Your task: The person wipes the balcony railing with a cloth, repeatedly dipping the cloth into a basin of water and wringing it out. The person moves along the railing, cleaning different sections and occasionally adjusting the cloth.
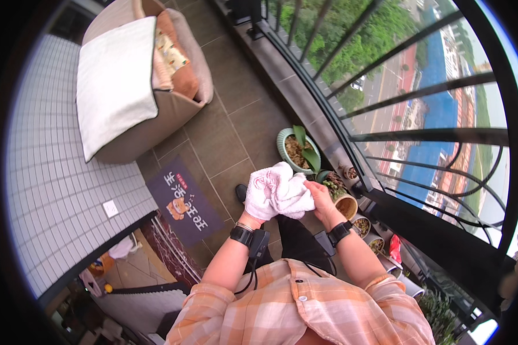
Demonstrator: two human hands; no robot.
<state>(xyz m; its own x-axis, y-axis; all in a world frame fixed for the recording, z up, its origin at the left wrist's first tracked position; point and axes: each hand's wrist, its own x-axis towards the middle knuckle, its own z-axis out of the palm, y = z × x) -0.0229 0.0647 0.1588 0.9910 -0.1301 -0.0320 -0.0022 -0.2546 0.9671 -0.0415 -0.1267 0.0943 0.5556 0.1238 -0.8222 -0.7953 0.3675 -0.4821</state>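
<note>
A white terry cloth with a pink pattern (278, 192) is bunched up in front of me at the middle of the view. My left hand (254, 219) is mostly hidden beneath or inside the cloth, with only the wrist and heel of the hand showing; its fingers cannot be seen. My right hand (322, 202) pinches the cloth's right edge between thumb and fingers. Just beyond the cloth stands a pale green ribbed pot (281, 146) holding a broad-leaved plant (311, 158).
Several potted plants, among them a tan pot (346, 207), line the wall under a black metal railing (431, 134). A beige sofa chair (146, 129) with a white cover (114, 82) stands at upper left. A dark doormat (207, 211) lies on the tiled floor (218, 144).
</note>
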